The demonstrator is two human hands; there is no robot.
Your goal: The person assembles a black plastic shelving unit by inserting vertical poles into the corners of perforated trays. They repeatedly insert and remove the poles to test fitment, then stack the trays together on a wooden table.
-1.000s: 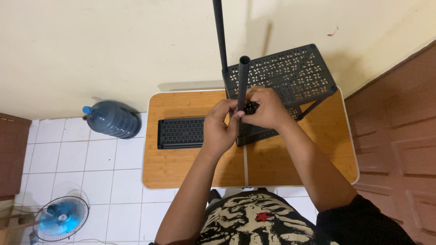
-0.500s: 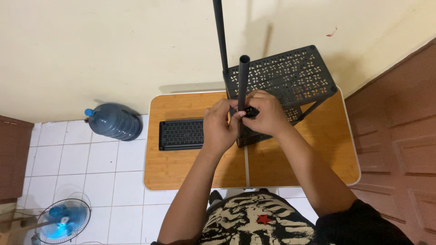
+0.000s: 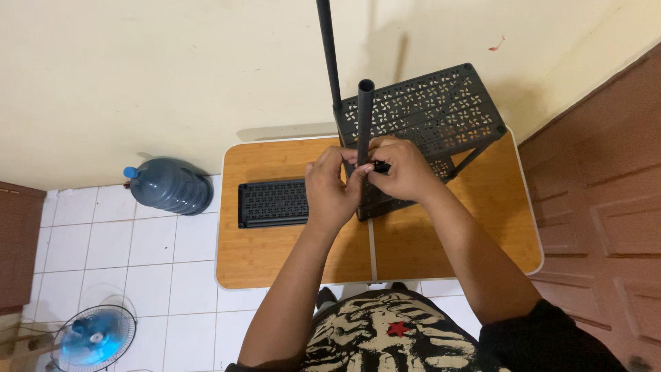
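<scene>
I see both hands at the black pole [image 3: 364, 117] | left hand [image 3: 329, 193] gripping pole | right hand [image 3: 405, 172] pinching small black fitting [image 3: 381, 166] beside pole | perforated rack [image 3: 430, 114] behind pole, on worktop [image 3: 275, 251]

A room in a home. White square-tiled floor [image 3: 138, 241], plain cream plastered wall [image 3: 172, 69], brown panelled wooden door [image 3: 606, 193] at right. Large blue plastic water-dispenser bottle [image 3: 169, 184] lies on the tiles beside a small wood-topped folding table [image 3: 275, 248]; a blue floor fan [image 3: 93, 339] stands nearby.
</scene>
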